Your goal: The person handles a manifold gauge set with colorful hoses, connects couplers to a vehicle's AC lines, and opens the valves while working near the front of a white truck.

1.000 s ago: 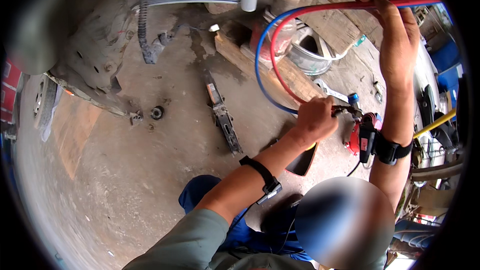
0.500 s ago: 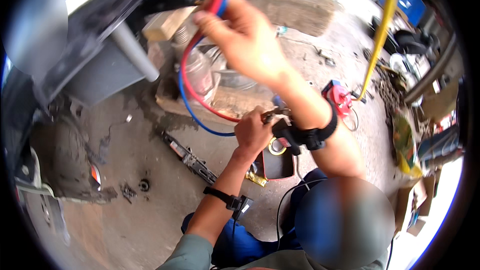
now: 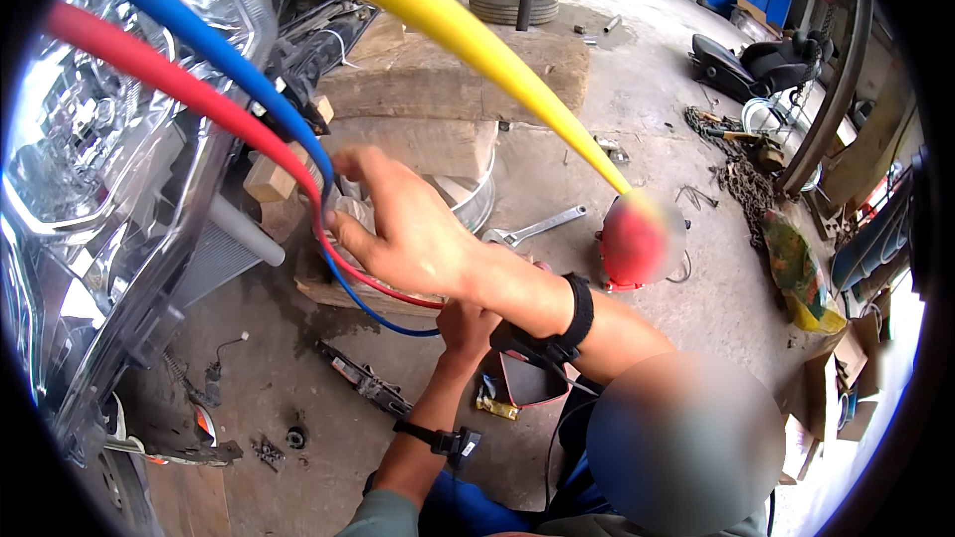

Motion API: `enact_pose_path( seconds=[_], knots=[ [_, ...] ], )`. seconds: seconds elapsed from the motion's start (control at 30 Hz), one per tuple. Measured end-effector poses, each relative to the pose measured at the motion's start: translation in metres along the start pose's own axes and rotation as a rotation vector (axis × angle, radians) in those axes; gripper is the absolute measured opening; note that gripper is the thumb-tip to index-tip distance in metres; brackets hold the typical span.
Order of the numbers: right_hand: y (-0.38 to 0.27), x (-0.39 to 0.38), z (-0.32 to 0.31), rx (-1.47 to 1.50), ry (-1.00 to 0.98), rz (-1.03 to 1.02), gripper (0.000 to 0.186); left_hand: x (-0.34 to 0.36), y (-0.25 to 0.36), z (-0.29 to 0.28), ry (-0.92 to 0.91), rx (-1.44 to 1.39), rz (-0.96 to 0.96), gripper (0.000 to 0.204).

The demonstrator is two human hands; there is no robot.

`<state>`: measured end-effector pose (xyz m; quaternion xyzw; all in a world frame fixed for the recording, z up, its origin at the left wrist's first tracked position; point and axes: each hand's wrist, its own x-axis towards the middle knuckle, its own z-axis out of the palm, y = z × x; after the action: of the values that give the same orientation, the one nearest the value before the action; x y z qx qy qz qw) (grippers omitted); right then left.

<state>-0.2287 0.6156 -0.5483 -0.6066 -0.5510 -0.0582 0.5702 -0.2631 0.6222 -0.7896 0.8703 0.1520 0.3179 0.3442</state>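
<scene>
The left hand [image 3: 466, 328] is clamping round the lower ends of a red hose [image 3: 199, 99] and a blue hose [image 3: 229, 60], its fingertips being hidden. The right hand [image 3: 403, 224] is holding thumb and fingers apart beside the curve of both hoses; whether it is touching them cannot be told. The hoses are running from upper left, across a clear headlamp [image 3: 90, 169]. A yellow hose [image 3: 468, 30] is stretching toward a partly blurred red object [image 3: 634, 257]. An adjustable wrench [image 3: 542, 226], a black tray [image 3: 537, 383] and a yellow packet [image 3: 497, 403] are lying on the floor [image 3: 657, 119].
</scene>
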Motion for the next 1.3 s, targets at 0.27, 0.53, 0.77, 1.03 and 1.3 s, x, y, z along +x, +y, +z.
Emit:
enact_pose_path(
  seconds=[0.27,0.53,0.77,1.03,1.3],
  knots=[
    [-0.016,-0.088,-0.043,0.123,-0.485,0.299,0.032,-0.017,0.027,-0.039,-0.202,0.008,-0.193,0.028],
    [-0.084,-0.092,-0.133,0.217,-0.681,0.417,0.026,-0.005,0.129,-0.086,-0.395,-0.227,-0.669,0.025],
    [-0.150,-0.030,-0.284,0.215,-0.310,0.850,0.016,0.066,0.243,-0.123,-0.283,-0.635,-1.134,0.038],
    [-0.250,0.026,-0.432,0.250,-0.069,1.271,0.018,0.106,0.334,-0.163,-0.132,-0.670,-1.108,0.029],
    [-0.235,0.067,-0.482,0.270,-0.076,1.351,0.019,0.165,0.386,-0.187,-0.233,-0.609,-0.751,0.037]
  ],
)
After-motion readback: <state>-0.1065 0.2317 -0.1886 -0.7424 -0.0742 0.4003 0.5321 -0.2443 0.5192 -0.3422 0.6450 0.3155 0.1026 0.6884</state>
